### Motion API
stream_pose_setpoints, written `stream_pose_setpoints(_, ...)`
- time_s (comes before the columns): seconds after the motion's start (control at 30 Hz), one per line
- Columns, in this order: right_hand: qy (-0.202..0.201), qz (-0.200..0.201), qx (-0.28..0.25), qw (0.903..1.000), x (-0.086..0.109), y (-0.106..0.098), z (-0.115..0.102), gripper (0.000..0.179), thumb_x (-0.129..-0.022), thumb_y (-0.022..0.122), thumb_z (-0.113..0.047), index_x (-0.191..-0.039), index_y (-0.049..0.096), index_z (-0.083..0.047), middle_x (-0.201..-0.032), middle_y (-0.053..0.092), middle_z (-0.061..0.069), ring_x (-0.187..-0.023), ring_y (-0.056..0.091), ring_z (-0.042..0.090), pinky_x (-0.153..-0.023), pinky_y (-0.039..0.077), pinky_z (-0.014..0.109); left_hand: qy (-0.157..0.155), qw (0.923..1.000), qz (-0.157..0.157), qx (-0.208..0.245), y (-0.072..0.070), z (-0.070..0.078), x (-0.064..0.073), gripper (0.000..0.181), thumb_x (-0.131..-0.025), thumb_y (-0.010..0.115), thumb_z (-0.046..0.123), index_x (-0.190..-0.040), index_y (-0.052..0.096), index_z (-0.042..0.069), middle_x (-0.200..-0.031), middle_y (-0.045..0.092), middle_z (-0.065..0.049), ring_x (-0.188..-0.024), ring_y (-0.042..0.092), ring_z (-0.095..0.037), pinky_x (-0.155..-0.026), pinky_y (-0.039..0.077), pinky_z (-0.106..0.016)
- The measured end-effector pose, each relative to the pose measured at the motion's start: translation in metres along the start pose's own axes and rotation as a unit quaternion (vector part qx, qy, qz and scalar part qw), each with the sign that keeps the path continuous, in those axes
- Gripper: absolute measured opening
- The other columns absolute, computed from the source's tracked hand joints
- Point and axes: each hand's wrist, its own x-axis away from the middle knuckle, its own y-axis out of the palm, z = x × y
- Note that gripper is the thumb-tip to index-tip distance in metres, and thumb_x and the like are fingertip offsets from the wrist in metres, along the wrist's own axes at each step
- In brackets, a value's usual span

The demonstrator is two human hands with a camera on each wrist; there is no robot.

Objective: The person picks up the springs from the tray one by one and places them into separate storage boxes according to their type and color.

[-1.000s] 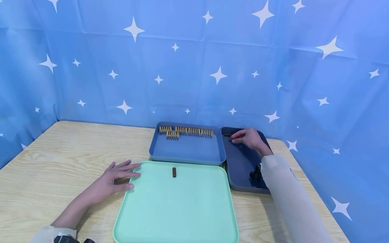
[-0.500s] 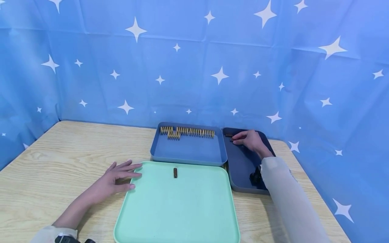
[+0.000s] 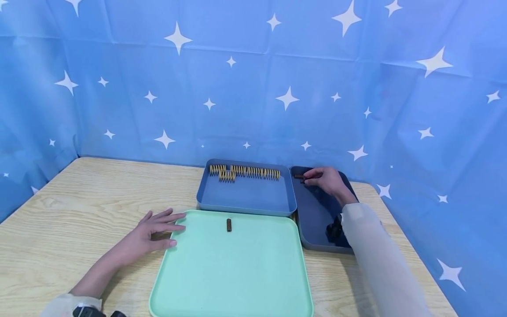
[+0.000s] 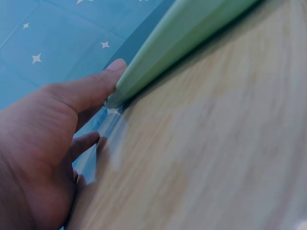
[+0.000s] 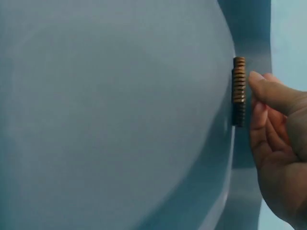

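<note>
My right hand (image 3: 328, 180) is over the back of the dark tray (image 3: 317, 215), with thumb and fingertips bent close beside two small coil springs. In the right wrist view a copper-brown spring (image 5: 239, 79) lies along the tray's wall, overlapping a darker spring (image 5: 241, 115). A thin gap shows between them and the thumb (image 5: 256, 79). My left hand (image 3: 148, 233) is spread at the left edge of the mint-green tray (image 3: 233, 273), fingertips at its rim. One brown spring (image 3: 229, 225) lies near that tray's back edge.
Behind the green tray stands a blue tray (image 3: 245, 200) holding several yellow springs (image 3: 255, 171) in a row, plus one in front. The dark tray adjoins it on the right. Wooden table (image 3: 99, 198) extends left; a starry blue curtain (image 3: 237, 79) hangs behind.
My right fingertips have shifted slightly and drawn a little off the spring at the dark tray's back. The left hand keeps its place; the head view has turned slightly.
</note>
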Motion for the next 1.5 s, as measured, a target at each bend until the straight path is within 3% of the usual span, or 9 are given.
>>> stream_pose_setpoints(0.43,-0.033,0.006,0.001,0.9994,0.020,-0.008,-0.027,0.028,-0.093,0.065,-0.021,-0.117,0.068,-0.006,-0.116,0.064,0.013,-0.101,0.060,0.029,-0.085,0.051,0.046,-0.001,1.0000,0.000,-0.001,0.000,0.003,0.000,0.037,-0.086,0.071,0.028,-0.121,0.068,0.017,-0.142,0.048,-0.007,-0.138,0.022,-0.046,-0.104,-0.006,-0.069)
stream_pose_setpoints(0.53,-0.056,0.002,-0.023,0.9982,0.027,-0.005,-0.039,0.031,-0.093,0.065,-0.022,-0.119,0.067,-0.005,-0.114,0.064,0.012,-0.100,0.061,0.031,-0.085,0.051,0.050,0.000,1.0000,0.001,-0.002,0.000,0.003,0.000,0.037,-0.086,0.071,0.027,-0.121,0.068,0.016,-0.142,0.048,-0.008,-0.137,0.022,-0.046,-0.104,-0.005,-0.069)
stream_pose_setpoints(0.73,-0.110,-0.014,-0.037,0.9931,0.048,0.006,-0.067,0.027,-0.092,0.066,-0.023,-0.116,0.069,-0.011,-0.107,0.067,0.007,-0.090,0.064,0.024,-0.078,0.054,0.044,0.001,1.0000,0.001,-0.002,0.000,0.003,0.002,0.037,-0.086,0.072,0.027,-0.121,0.068,0.016,-0.142,0.048,-0.008,-0.137,0.022,-0.046,-0.104,-0.005,-0.070)
stream_pose_setpoints(0.93,-0.145,-0.045,-0.061,0.9865,0.071,0.011,-0.100,0.025,-0.091,0.068,-0.025,-0.114,0.069,-0.017,-0.107,0.067,0.003,-0.092,0.065,0.021,-0.078,0.055,0.044,-0.008,0.9999,-0.008,0.004,0.000,0.001,0.000,0.037,-0.087,0.071,0.028,-0.122,0.067,0.017,-0.143,0.047,-0.006,-0.139,0.020,-0.044,-0.104,-0.007,-0.068)
stream_pose_setpoints(1.1,-0.184,-0.067,-0.048,0.9795,0.084,0.028,-0.120,0.020,-0.091,0.068,-0.023,-0.110,0.070,-0.019,-0.104,0.068,0.001,-0.089,0.065,0.021,-0.076,0.055,0.039,-0.010,0.9999,-0.008,0.006,0.000,0.000,0.000,0.037,-0.086,0.071,0.029,-0.121,0.068,0.018,-0.143,0.047,-0.006,-0.139,0.020,-0.044,-0.104,-0.007,-0.068)
stream_pose_setpoints(1.23,-0.201,-0.103,-0.081,0.9708,0.091,0.047,-0.128,0.019,-0.092,0.067,-0.019,-0.110,0.070,-0.018,-0.108,0.067,0.007,-0.092,0.066,0.023,-0.078,0.055,0.040,-0.008,0.9999,-0.007,0.005,0.000,-0.001,0.000,0.037,-0.086,0.071,0.029,-0.121,0.068,0.018,-0.143,0.047,-0.007,-0.139,0.020,-0.044,-0.104,-0.007,-0.068)
stream_pose_setpoints(1.5,-0.236,-0.150,-0.129,0.9515,0.099,0.089,-0.138,0.022,-0.090,0.069,-0.016,-0.111,0.070,-0.011,-0.110,0.067,0.012,-0.089,0.066,0.015,-0.077,0.055,0.034,-0.005,1.0000,-0.005,0.006,0.000,-0.001,0.000,0.037,-0.086,0.071,0.028,-0.121,0.068,0.017,-0.143,0.048,-0.007,-0.139,0.020,-0.045,-0.103,-0.007,-0.070)
